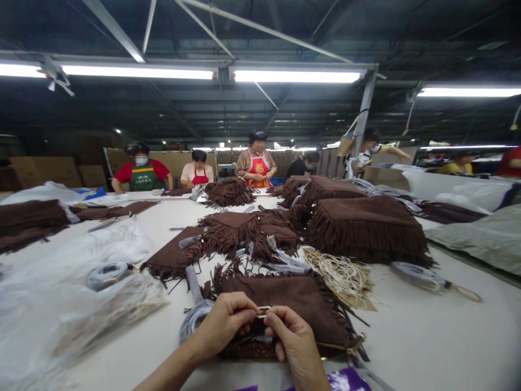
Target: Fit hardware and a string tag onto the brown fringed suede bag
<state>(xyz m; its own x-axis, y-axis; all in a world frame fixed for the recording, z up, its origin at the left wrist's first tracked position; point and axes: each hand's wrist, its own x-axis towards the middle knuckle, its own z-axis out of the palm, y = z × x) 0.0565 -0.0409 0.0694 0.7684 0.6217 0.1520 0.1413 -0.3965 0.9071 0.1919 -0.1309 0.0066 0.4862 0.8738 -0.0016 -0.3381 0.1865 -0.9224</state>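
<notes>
A brown suede bag with fringe (303, 304) lies on the white table (427, 336) right in front of me. My left hand (222, 326) and my right hand (293, 339) meet over its near edge. Both pinch a small metal ring (262, 311) between thumb and fingers. A grey wrapped strap (195, 312) lies under my left hand, curling along the bag's left side.
More fringed brown bags (366, 228) are piled across the table's middle and right, beside a bundle of cream cords (340, 271). Clear plastic bags (81, 288) cover the left side. Several people in aprons (257, 163) work at the far end. A purple object (345, 380) lies near my right wrist.
</notes>
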